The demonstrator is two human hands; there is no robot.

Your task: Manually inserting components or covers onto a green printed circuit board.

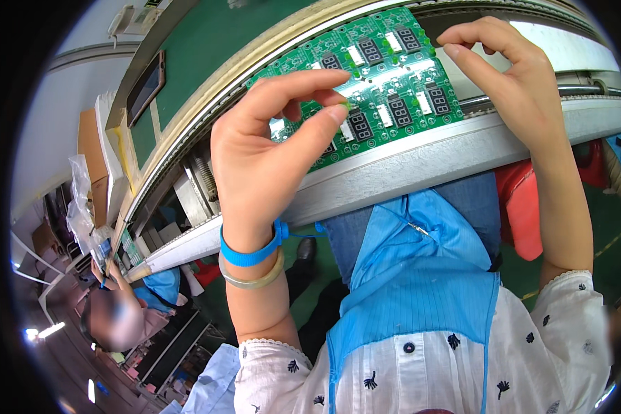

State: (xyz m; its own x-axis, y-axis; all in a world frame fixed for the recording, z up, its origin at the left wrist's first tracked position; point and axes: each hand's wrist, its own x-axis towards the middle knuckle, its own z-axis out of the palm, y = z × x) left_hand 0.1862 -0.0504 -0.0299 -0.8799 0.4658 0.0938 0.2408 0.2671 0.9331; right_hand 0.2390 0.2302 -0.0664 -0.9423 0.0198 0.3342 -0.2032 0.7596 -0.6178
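Note:
A green circuit board panel (410,69) lies on the rail track, carrying several black digit displays (399,110), white connectors (384,116) and small green parts. Over the board's left part is my left hand (269,138), thumb and index finger curved with a gap between their tips. The thumb tip is close to a small green part (347,105) beside a display; whether they touch I cannot tell. At the board's right edge my right hand (507,72) has thumb and index tips brought together in a pinch. Anything between those tips is too small to make out.
A metal rail (393,162) runs along the near side of the board. On the green surface (207,41) beyond lies a dark phone-like device (145,86). Cardboard (93,155) and clear plastic (81,200) are at the left. Another person (127,314) works farther down the line.

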